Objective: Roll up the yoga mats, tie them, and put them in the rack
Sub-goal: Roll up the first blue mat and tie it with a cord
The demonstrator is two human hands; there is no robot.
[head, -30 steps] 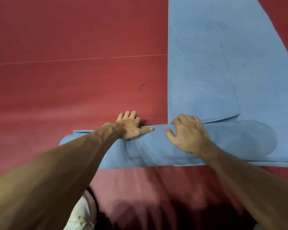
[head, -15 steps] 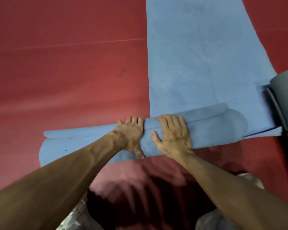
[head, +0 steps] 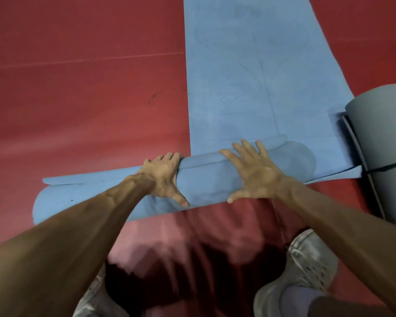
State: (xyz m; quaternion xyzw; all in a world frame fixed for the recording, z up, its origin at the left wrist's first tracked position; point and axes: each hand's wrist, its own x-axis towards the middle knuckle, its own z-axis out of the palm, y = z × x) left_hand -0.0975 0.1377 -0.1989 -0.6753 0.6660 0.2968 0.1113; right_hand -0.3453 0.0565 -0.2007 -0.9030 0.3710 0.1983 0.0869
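A blue yoga mat [head: 249,65] lies flat on the red floor and runs away from me. Its near end is wound into a loose roll [head: 204,181] that sticks out far to the left of the flat part. My left hand [head: 164,177] wraps over the roll, fingers curled behind it and thumb in front. My right hand [head: 252,172] lies flat on top of the roll with fingers spread. A grey rolled mat [head: 382,138] tied with a black strap [head: 386,167] lies at the right edge.
Red floor [head: 78,99] surrounds the mats, with a thin pale seam line at the upper left. My light shoes, the right one [head: 306,271] and the left one [head: 92,300], stand at the bottom of the view. No rack is in sight.
The roll has turned a little further onto the flat mat. My right hand has opened from a curled grip to a flat spread palm, and more of the grey mat shows.
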